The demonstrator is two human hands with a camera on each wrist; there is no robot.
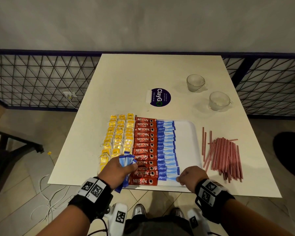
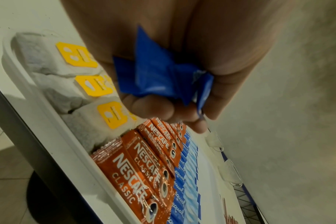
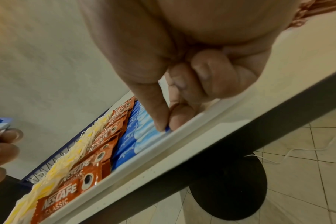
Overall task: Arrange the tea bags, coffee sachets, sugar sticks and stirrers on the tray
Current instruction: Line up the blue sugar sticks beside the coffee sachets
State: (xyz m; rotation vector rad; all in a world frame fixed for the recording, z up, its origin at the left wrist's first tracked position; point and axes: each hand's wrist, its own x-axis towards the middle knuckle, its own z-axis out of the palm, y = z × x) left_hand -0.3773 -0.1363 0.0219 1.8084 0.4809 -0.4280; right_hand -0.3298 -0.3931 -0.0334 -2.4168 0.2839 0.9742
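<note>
A white tray (image 1: 187,133) on the table holds yellow-tagged tea bags (image 1: 117,138) at left, a column of red coffee sachets (image 1: 145,150) in the middle and a column of blue sugar sticks (image 1: 166,147) beside them. My left hand (image 1: 119,169) grips a bundle of blue sugar sticks (image 2: 159,75) above the near sachets. My right hand (image 1: 186,177) pinches the end of the nearest sugar stick (image 3: 144,136) between thumb and forefinger at the tray's front rim (image 3: 182,131). Red stirrers (image 1: 223,154) lie in a loose pile on the table to the right of the tray.
Two clear glass cups (image 1: 195,82) (image 1: 219,101) stand at the back right of the table. A round purple sticker (image 1: 160,97) marks its middle. A metal mesh fence (image 1: 41,79) runs behind. Cables (image 1: 46,193) lie on the tiled floor.
</note>
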